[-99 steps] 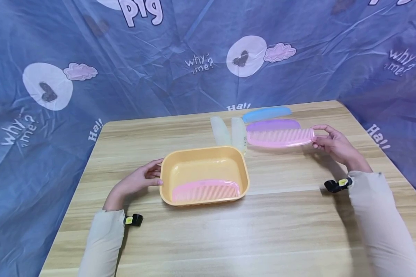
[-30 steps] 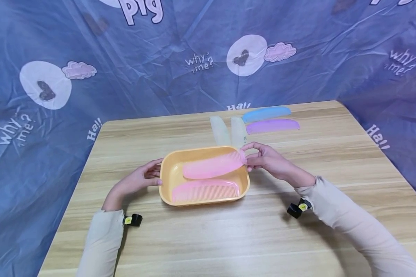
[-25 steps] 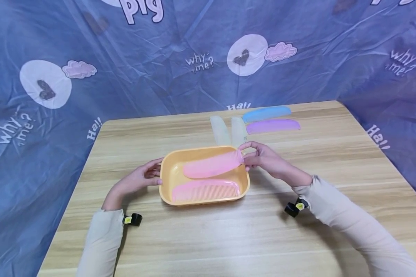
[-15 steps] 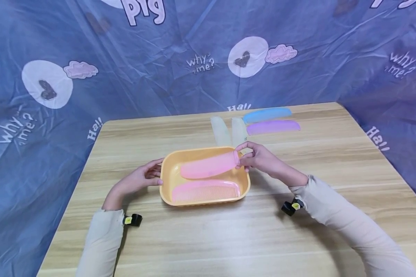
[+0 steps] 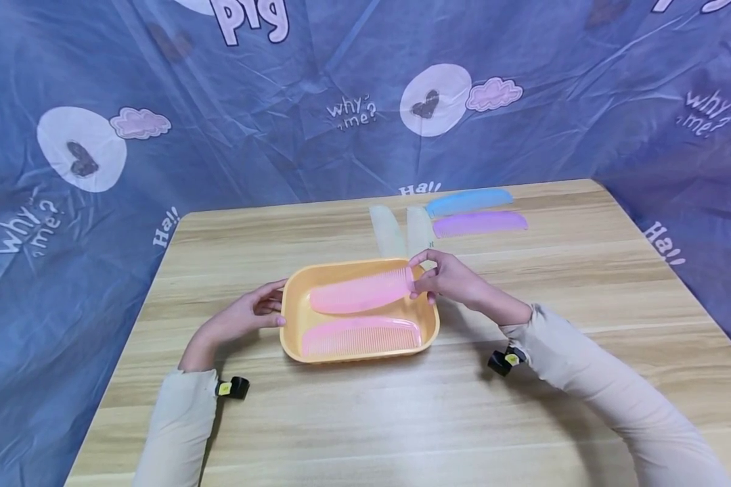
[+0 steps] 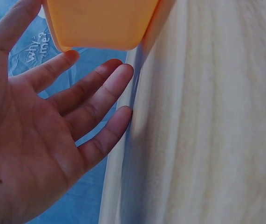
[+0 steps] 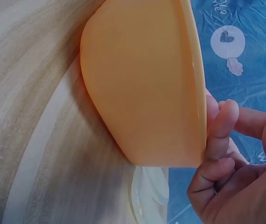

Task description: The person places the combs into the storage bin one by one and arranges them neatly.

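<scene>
In the head view a yellow plastic basin (image 5: 294,318) stands mid-table. One pink comb (image 5: 362,336) lies inside it along the near wall, teeth toward me. My right hand (image 5: 453,279) pinches the right end of a second pink comb (image 5: 361,293), which slants over the basin's far half, teeth facing away. From the right wrist view, the basin wall hides most of that comb while my right hand (image 7: 240,163) curls its fingers at the rim. My left hand (image 6: 39,121) has its fingers spread, with thumb and index fingertip against the basin's left end.
Behind the basin lie two pale whitish combs (image 5: 387,230), the right one partly hidden by the basin. A blue comb (image 5: 470,201) and a purple comb (image 5: 480,223) lie to their right. A blue printed cloth (image 5: 250,135) hangs behind the wooden table (image 5: 371,426).
My right hand has carried the second pink comb left from beside the purple comb to over the basin, and it slides slightly further left. The left hand and basin have stayed put.
</scene>
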`<state>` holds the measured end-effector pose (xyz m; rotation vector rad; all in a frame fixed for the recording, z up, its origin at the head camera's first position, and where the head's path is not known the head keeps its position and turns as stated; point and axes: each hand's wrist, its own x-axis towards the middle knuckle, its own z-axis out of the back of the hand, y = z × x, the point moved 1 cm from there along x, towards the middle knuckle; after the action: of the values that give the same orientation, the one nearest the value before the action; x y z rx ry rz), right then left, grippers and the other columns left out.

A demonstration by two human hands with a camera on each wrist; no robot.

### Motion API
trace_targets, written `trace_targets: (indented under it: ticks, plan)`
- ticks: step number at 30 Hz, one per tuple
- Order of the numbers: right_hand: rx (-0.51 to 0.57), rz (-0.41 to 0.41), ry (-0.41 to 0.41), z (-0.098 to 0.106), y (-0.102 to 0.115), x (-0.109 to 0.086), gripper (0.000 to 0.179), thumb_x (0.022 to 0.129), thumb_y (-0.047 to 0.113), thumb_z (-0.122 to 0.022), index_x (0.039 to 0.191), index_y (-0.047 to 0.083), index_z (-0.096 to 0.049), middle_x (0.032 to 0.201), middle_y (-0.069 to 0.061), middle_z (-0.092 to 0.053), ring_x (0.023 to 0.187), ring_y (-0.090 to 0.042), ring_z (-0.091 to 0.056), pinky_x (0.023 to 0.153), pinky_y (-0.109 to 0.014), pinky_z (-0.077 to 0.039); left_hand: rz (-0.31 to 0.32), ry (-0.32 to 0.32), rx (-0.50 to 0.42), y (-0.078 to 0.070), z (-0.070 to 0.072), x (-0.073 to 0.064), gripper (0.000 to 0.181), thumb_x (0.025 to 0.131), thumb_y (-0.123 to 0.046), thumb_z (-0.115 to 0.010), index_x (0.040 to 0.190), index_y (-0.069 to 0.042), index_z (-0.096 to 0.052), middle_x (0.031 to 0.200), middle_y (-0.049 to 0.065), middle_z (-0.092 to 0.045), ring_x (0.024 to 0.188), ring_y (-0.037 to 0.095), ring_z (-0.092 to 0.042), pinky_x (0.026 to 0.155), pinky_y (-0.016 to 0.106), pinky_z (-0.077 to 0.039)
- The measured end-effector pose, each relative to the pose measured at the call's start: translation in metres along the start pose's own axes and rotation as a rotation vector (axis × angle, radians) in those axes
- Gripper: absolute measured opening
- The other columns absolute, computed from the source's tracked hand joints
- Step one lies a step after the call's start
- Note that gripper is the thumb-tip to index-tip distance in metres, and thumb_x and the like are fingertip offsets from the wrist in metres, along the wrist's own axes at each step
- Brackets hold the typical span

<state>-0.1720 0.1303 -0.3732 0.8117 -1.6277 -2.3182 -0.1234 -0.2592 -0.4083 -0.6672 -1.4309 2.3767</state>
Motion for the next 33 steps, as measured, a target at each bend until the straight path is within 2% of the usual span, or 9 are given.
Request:
trace_targets:
  ticks: [7, 15, 24, 28, 30, 33]
  plan:
    - [-0.003, -0.005, 0.008, 0.002, 0.000, 0.000, 0.050, 0.085, 0.000, -0.066, 0.128, -0.007, -0.042, 0.071, -0.001, -0.070, 0.053, -0.012, -0.057, 0.055, -0.027, -0.050, 0.028, 0.014, -0.017, -0.001, -0.001, -0.001, 0.080, 0.090, -0.019, -0.069, 0.153, -0.004, -0.022, 0.136, 0.024, -0.049, 0.125, 0.039, -0.051, 0.099, 0.025, -0.045]
    - [0.009, 0.007, 0.015, 0.009, -0.001, 0.000, 0.052, 0.086, 0.003, -0.067, 0.130, -0.006, -0.041, 0.072, 0.002, -0.068, 0.057, -0.011, -0.059, 0.063, -0.031, -0.052, 0.003, 0.002, 0.005, -0.003, 0.000, 0.001, 0.078, 0.090, -0.018, -0.069, 0.152, -0.004, -0.024, 0.140, 0.023, -0.046, 0.122, 0.035, -0.053, 0.101, 0.030, -0.045]
    - [-0.004, 0.060, 0.022, 0.018, 0.002, -0.001, 0.046, 0.088, 0.001, -0.061, 0.129, -0.007, -0.043, 0.080, -0.004, -0.069, 0.060, -0.012, -0.061, 0.057, -0.025, -0.042, 0.020, -0.002, -0.001, -0.004, 0.001, 0.002, 0.079, 0.089, -0.020, -0.070, 0.152, -0.005, -0.024, 0.138, 0.022, -0.049, 0.123, 0.036, -0.052, 0.101, 0.030, -0.045]
    - [-0.017, 0.072, 0.039, 0.023, 0.001, 0.000, 0.046, 0.089, 0.003, -0.062, 0.130, -0.006, -0.042, 0.081, 0.001, -0.067, 0.063, -0.013, -0.063, 0.057, -0.024, -0.041, 0.018, -0.006, 0.007, -0.005, 0.002, 0.001, 0.079, 0.089, -0.019, -0.069, 0.152, -0.005, -0.024, 0.139, 0.022, -0.048, 0.122, 0.036, -0.052, 0.101, 0.030, -0.045]
    - [-0.026, 0.081, 0.046, 0.027, 0.000, 0.000, 0.048, 0.089, 0.004, -0.063, 0.131, -0.005, -0.042, 0.084, 0.002, -0.066, 0.067, -0.014, -0.064, 0.058, -0.024, -0.041, 0.023, -0.005, 0.006, -0.005, 0.001, 0.000, 0.079, 0.089, -0.019, -0.070, 0.152, -0.005, -0.024, 0.137, 0.023, -0.049, 0.122, 0.037, -0.052, 0.101, 0.032, -0.045]
    - [-0.049, 0.106, 0.060, 0.038, -0.002, -0.002, 0.050, 0.087, 0.005, -0.066, 0.131, -0.001, -0.044, 0.095, -0.005, -0.066, 0.074, -0.012, -0.063, 0.061, -0.023, -0.043, 0.034, 0.001, 0.002, -0.005, -0.001, 0.000, 0.080, 0.089, -0.021, -0.070, 0.153, -0.005, -0.023, 0.136, 0.023, -0.051, 0.124, 0.037, -0.052, 0.101, 0.034, -0.045]
